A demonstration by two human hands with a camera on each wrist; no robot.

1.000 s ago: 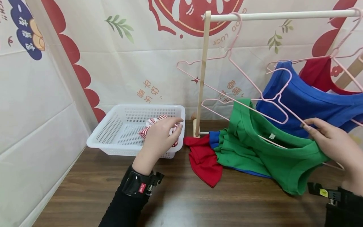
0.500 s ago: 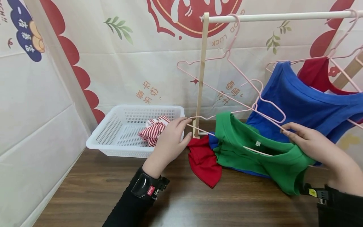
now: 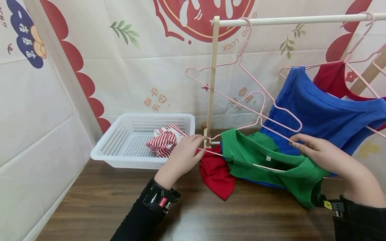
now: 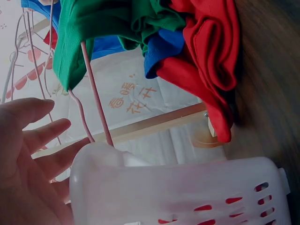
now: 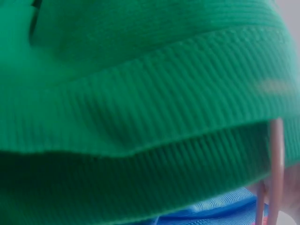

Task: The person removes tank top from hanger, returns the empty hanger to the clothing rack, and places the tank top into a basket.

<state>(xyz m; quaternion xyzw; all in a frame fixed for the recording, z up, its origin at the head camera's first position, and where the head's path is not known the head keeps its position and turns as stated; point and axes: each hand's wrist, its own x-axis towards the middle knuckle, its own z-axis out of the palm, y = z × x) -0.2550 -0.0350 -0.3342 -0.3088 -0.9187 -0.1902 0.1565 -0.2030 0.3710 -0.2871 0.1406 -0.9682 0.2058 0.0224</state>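
Observation:
A green tank top (image 3: 271, 167) hangs partly on a pink clothes hanger (image 3: 261, 110), whose hook points up toward the back. My right hand (image 3: 325, 154) pinches the hanger near its right shoulder, beside the top's strap. At its left end my left hand (image 3: 185, 157) has thumb and index finger on either side of the wire. In the left wrist view that hand (image 4: 35, 154) has loosely spread fingers, and the hanger's tip is hidden behind the basket. Ribbed green cloth (image 5: 140, 93) fills the right wrist view, with pink wire (image 5: 276, 168) at its edge.
A white basket (image 3: 120, 157) on the left holds a red-and-white striped garment (image 3: 164, 140). Red cloth (image 3: 217, 177) lies by the rack post (image 3: 212, 83). From the rail (image 3: 286, 20) hang a bare pink hanger (image 3: 241, 57), a blue tank top (image 3: 322, 107) and a red one (image 3: 331, 75).
The hanger and green top have shifted left and down, with my right hand following. My left hand has moved from over the basket to the hanger's left end.

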